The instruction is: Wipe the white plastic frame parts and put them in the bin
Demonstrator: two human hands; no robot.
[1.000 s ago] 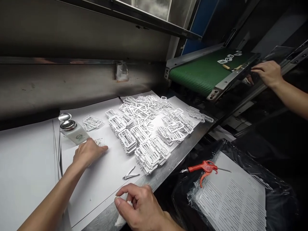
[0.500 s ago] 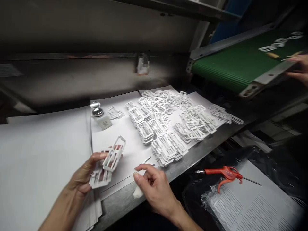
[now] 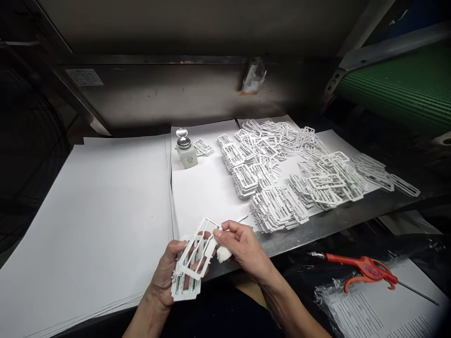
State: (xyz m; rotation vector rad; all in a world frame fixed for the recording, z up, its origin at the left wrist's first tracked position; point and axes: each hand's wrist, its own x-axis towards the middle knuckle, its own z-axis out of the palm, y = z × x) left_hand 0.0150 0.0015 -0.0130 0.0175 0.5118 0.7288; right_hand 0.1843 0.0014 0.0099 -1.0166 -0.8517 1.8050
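My left hand [image 3: 164, 277] is closed round a small stack of white plastic frames [image 3: 186, 288], low in the middle of the view. Above that stack, one white frame [image 3: 200, 249] lies tilted, and my right hand [image 3: 243, 246] pinches its upper right corner between thumb and forefinger. A white wad [image 3: 223, 254] shows under my right fingers. Piles of similar frames [image 3: 276, 206] cover the right part of the paper-lined bench. A dispenser bottle [image 3: 187, 156] with its metal lid raised stands behind my hands, beside a few loose frames [image 3: 202, 147].
White paper sheets [image 3: 105, 211] cover the bench's left part. A red air gun [image 3: 369, 270] lies on plastic wrapping at the lower right. At the upper right is a green conveyor belt [image 3: 398, 89]. A small clear bag [image 3: 252, 79] hangs on the metal back wall.
The view has swung left. My right hand has come to my left hand and taken hold of a frame's corner. The other person's hand at the conveyor is out of view.
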